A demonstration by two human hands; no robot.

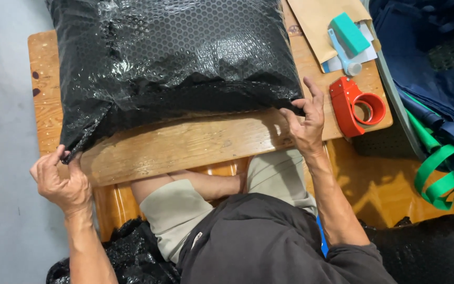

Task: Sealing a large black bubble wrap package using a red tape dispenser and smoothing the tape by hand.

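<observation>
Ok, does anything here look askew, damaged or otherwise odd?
Nothing looks damaged or spilled. The black bubble-wrap bag lies slightly skewed on the wooden table, its near edge rumpled and uneven between the left hand and right hand pinching its corners. The red tape dispenser sits near the table's right edge.

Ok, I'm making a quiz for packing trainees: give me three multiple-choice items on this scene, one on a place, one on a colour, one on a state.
1. Where does the red tape dispenser lie?
A. on the wooden table's right end
B. on the floor
C. on top of the bag

2. What colour is the bubble-wrap bag?
A. white
B. black
C. green

3. How do the hands stand?
A. both flat on the table
B. one holds the dispenser
C. each pinches a near corner of the bag

Key: 1 A, the dispenser rests on the wood beside the bag. 2 B, the shiny bubble film is black. 3 C, the left hand and the right hand each have a grip on a corner.
</observation>
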